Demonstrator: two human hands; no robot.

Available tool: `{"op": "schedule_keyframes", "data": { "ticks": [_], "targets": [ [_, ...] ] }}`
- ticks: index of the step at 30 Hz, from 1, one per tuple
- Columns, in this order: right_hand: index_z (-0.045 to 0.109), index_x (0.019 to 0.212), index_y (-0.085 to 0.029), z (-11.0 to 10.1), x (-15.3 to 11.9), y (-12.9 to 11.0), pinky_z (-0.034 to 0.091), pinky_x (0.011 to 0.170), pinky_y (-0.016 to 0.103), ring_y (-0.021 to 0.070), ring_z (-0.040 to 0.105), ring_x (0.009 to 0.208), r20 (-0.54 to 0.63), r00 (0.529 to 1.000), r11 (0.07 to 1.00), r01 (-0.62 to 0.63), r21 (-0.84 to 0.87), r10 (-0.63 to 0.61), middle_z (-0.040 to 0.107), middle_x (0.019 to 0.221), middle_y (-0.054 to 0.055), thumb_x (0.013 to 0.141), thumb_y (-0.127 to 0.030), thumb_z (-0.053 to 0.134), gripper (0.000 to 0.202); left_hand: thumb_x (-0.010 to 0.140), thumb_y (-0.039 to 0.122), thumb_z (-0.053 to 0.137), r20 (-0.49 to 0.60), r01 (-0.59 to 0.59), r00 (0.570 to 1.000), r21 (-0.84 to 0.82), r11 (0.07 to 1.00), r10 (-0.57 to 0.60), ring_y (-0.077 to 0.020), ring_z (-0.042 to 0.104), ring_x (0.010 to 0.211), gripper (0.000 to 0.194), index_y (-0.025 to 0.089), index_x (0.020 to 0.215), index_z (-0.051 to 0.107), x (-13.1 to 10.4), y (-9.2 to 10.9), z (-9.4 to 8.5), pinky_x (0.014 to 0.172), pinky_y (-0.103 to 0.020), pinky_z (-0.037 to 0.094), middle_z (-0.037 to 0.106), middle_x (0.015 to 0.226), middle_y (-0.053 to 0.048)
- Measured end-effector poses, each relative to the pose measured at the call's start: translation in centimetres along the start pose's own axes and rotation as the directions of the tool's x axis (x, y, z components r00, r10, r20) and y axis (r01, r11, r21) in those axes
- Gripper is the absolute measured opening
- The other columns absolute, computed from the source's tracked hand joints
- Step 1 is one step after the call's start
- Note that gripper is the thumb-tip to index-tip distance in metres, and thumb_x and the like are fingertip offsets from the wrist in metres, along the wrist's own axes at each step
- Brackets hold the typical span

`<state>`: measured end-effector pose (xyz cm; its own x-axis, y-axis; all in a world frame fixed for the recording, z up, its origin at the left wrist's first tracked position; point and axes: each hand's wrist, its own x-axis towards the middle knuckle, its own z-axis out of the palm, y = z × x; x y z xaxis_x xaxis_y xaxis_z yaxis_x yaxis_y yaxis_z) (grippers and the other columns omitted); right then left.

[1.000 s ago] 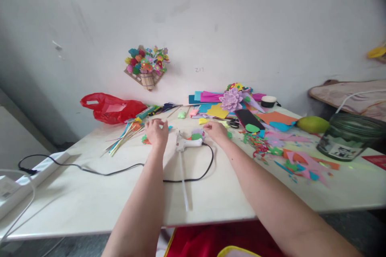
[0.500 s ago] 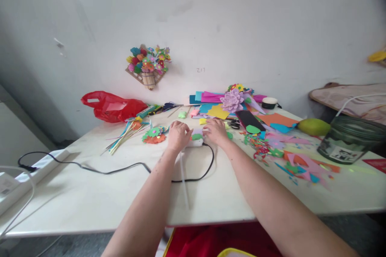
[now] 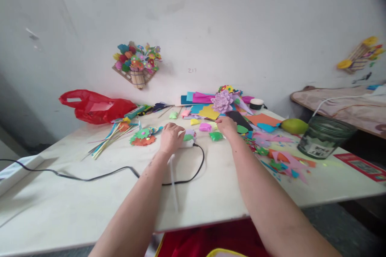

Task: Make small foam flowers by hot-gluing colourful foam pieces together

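My left hand [image 3: 171, 138] has its fingers curled over the handle end of a white glue gun [image 3: 188, 143]; what its fingertips grip is hidden. A clear glue stick [image 3: 173, 184] juts toward me from beneath this hand. Beside the gun lies a purple and green foam piece [image 3: 189, 134]. My right hand [image 3: 226, 127] is over the scissors area near the black phone [image 3: 239, 121], its fingers bent together, their contents too small to make out. Between the hands lie a pink packet [image 3: 205, 127] and a green packet [image 3: 216, 136]. Green and orange foam flowers [image 3: 143, 136] rest left of my left hand.
A red plastic bag [image 3: 96, 106] and thin strips [image 3: 107, 140] are at the left. A black cable [image 3: 99, 177] crosses the table. Foam sheets and a purple flower [image 3: 222, 101] lie at the back. Foam scraps [image 3: 289, 160], a green mango [image 3: 294, 126] and a glass jar [image 3: 324, 138] are at the right.
My right hand has moved right and away from my left hand, uncovering the pink and green packets. The view has shifted right. My left hand stays by the glue gun.
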<state>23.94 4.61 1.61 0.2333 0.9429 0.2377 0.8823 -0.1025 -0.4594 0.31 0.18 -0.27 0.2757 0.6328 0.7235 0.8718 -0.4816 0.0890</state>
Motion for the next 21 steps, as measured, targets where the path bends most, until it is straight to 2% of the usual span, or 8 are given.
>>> {"op": "schedule_keyframes", "data": {
  "ticks": [8,11,15,21],
  "targets": [
    [0.066,0.091,-0.019,0.6,-0.2,0.0,0.036,0.083,0.036,0.0237,0.056,0.096,0.074,0.997,0.989,-0.007,-0.15,0.019,0.064,0.099,0.01,0.074,-0.021,0.045,0.027,0.076,0.027,0.05,0.022,0.001,1.0,-0.009,1.0,-0.001,-0.0217,0.051,0.089,0.016,0.02,0.08,0.065,0.0,-0.1,0.3,0.081,-0.036,0.038,0.064,0.08,-0.006],
    [0.066,0.094,-0.017,1.2,0.2,0.4,0.039,0.079,0.033,0.0237,0.057,0.097,0.105,0.993,0.99,-0.03,-0.134,0.044,0.063,0.103,0.012,0.073,-0.021,0.045,0.029,0.077,0.026,0.049,0.028,-0.007,1.0,-0.015,1.0,0.007,-0.0217,0.051,0.09,0.017,0.021,0.079,0.065,0.0,-0.1,0.3,0.081,-0.036,0.038,0.065,0.078,-0.005],
    [0.067,0.091,-0.016,1.8,0.9,0.9,0.042,0.073,0.03,0.024,0.058,0.094,0.157,0.988,0.998,-0.003,-0.07,0.014,0.062,0.104,0.011,0.071,-0.023,0.048,0.029,0.076,0.026,0.049,0.029,-0.011,1.0,-0.013,1.0,0.012,-0.0222,0.051,0.09,0.017,0.021,0.079,0.065,0.0,-0.1,0.3,0.08,-0.036,0.038,0.065,0.077,-0.005],
    [0.069,0.085,-0.017,2.5,1.7,1.4,0.044,0.067,0.027,0.0212,0.06,0.084,0.149,0.989,0.998,0.029,-0.054,-0.021,0.066,0.093,0.009,0.069,-0.028,0.051,0.026,0.075,0.023,0.05,0.031,-0.01,0.999,-0.02,1.0,0.01,-0.022,0.051,0.091,0.016,0.021,0.079,0.065,0.0,-0.2,0.3,0.08,-0.036,0.038,0.065,0.078,-0.005]
  ]
}}
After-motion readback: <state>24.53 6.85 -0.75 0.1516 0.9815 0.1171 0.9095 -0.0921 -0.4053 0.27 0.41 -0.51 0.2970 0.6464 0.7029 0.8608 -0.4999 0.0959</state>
